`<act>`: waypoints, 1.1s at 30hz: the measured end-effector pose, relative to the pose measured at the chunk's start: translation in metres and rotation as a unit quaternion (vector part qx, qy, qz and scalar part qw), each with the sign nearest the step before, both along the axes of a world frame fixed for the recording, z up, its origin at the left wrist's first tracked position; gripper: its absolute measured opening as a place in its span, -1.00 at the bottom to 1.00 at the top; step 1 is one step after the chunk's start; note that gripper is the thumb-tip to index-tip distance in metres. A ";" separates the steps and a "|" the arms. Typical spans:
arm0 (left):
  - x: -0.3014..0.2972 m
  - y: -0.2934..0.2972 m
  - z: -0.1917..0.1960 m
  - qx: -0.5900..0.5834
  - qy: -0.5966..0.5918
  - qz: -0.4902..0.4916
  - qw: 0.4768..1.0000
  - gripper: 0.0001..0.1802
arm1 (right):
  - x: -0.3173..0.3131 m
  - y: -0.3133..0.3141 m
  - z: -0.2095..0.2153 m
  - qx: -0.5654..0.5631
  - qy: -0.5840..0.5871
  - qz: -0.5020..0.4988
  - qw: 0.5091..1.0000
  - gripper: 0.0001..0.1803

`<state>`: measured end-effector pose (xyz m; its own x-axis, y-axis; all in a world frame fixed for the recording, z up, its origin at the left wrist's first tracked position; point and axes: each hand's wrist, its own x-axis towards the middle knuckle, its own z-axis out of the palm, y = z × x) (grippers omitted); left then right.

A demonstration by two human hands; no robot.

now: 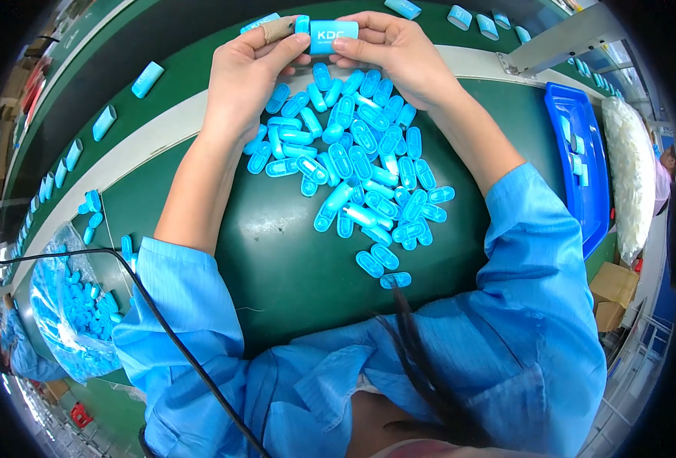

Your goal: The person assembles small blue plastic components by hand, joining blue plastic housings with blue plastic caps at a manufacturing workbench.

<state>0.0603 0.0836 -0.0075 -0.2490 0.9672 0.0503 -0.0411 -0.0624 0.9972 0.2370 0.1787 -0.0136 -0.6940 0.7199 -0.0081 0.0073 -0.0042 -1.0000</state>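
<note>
At the far side of the green work table [269, 229], both hands meet over a light-blue casing. My right hand [410, 65] pinches the flat oval blue sleeve [333, 38], which has white print, from its right side. Between the thumb and fingers of my left hand [243, 84] is a small blue oval end cap [302, 25], held against the sleeve's left end. Whether the cap is seated in it I cannot tell. One left finger wears a tan wrap [278, 29]. Just below the hands spreads a heap of loose blue end caps [361, 137].
Beyond the table curves a green conveyor belt [178, 65] carrying spaced blue sleeves [148, 79]. A clear bag of blue caps [86, 305] lies at left, under a black cable [162, 320]. At right are a blue tray [586, 198] with several pieces, a white sack [628, 175] and a metal bracket [559, 38].
</note>
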 end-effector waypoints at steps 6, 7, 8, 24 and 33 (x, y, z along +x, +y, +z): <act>0.009 -0.002 0.000 0.044 0.054 0.019 0.997 -0.68 | 0.003 0.001 0.003 -0.008 0.015 0.000 1.000 -0.64; 0.008 -0.001 -0.003 0.045 0.055 0.020 0.997 -0.68 | 0.004 0.001 0.002 0.015 0.010 -0.007 1.000 -0.64; 0.006 0.001 -0.006 0.050 0.087 0.024 0.995 -0.69 | 0.004 0.001 0.002 0.037 0.004 -0.014 0.999 -0.64; 0.007 0.006 0.000 0.104 0.446 0.083 0.885 -0.73 | -0.016 0.013 0.033 0.020 -0.065 -0.011 0.998 -0.86; -0.004 0.005 -0.009 0.116 0.515 0.138 0.838 -0.80 | -0.053 0.065 0.018 0.084 -0.196 0.053 0.976 -0.80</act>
